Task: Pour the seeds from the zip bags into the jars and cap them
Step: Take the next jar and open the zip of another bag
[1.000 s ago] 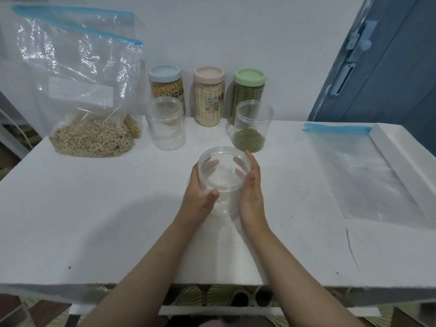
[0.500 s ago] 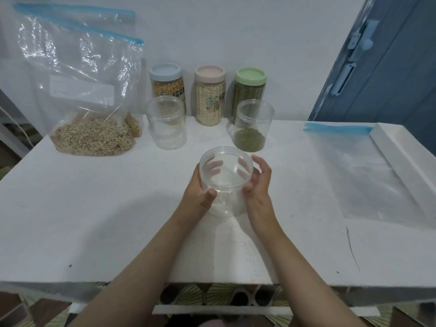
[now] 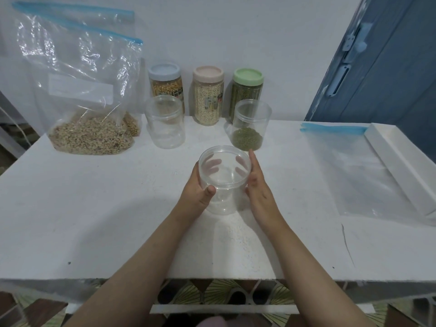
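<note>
At the far left of the white table (image 3: 94,208), two zip bags stand against the wall: the front zip bag (image 3: 80,95) holds a heap of pale brown seeds, and a second bag (image 3: 132,67) just behind it shows a little yellowish grain at its base. To their right an empty clear jar (image 3: 165,122) stands uncapped. Along the wall behind it are three capped jars: a blue-lidded jar (image 3: 165,82) of yellow grain, a pink-lidded jar (image 3: 208,95) of pale seeds and a green-lidded jar (image 3: 247,88) of dark green seeds. Near the middle, the left hand (image 3: 197,193) grips an open, empty jar (image 3: 224,180), fingers curled round its far side and thumb on the near wall. The right hand (image 3: 258,185) holds the jar's other side, fingers bent round its wall. Just beyond, another uncapped jar (image 3: 251,125) has green seeds at its bottom. On the far right an empty bag (image 3: 361,166) lies flat beside a white tray (image 3: 401,159).
</note>
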The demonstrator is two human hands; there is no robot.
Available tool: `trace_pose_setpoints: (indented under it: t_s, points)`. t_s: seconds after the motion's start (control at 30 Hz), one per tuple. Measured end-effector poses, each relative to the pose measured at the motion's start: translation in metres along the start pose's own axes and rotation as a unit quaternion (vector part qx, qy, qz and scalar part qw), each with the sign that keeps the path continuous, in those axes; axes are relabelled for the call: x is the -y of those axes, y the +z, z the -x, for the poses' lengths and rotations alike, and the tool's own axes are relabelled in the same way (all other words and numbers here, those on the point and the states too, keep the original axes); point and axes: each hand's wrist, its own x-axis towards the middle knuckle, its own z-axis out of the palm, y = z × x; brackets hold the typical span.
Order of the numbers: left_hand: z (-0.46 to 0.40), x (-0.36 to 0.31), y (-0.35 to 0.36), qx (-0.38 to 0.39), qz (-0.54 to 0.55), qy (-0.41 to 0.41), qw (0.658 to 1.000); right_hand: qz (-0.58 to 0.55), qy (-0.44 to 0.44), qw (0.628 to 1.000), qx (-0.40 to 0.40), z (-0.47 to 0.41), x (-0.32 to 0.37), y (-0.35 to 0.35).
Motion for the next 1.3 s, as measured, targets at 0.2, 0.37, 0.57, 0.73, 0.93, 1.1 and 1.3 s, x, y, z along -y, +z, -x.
trace_pose_setpoints:
  t_s: [0.2, 0.37, 0.57, 0.73, 0.93, 1.1, 1.3]
  points:
    - [-0.001, -0.006, -0.001, -0.004, -0.01, -0.001, 1.0, 0.059, -0.03, 0.998, 0.021, -0.011, 0.001, -0.004]
    - [-0.001, -0.008, -0.001, 0.0, -0.012, 0.008, 1.0, 0.087, -0.088, 0.992, 0.025, -0.024, 0.019, -0.02]
    - [0.003, -0.007, 0.003, 0.0, -0.02, 0.01, 1.0, 0.008, -0.107, 0.963, -0.248, -0.036, 0.032, -0.026]
    - [0.009, -0.008, 0.014, -0.021, -0.02, 0.016, 0.999, 0.062, 0.021, 0.935, -0.349, -0.049, 0.021, -0.064]
    - [0.009, -0.014, 0.035, -0.021, -0.005, 0.012, 1.0, 0.357, 0.167, 0.884, -0.252, -0.023, -0.036, -0.095]
    - [0.01, -0.016, 0.046, -0.032, 0.005, 0.015, 0.999, 0.425, 0.129, 0.849, -0.286, -0.008, -0.056, -0.088]
    - [0.012, -0.016, 0.049, -0.037, 0.006, 0.014, 0.999, 0.372, 0.135, 0.866, -0.306, -0.002, -0.047, -0.084]
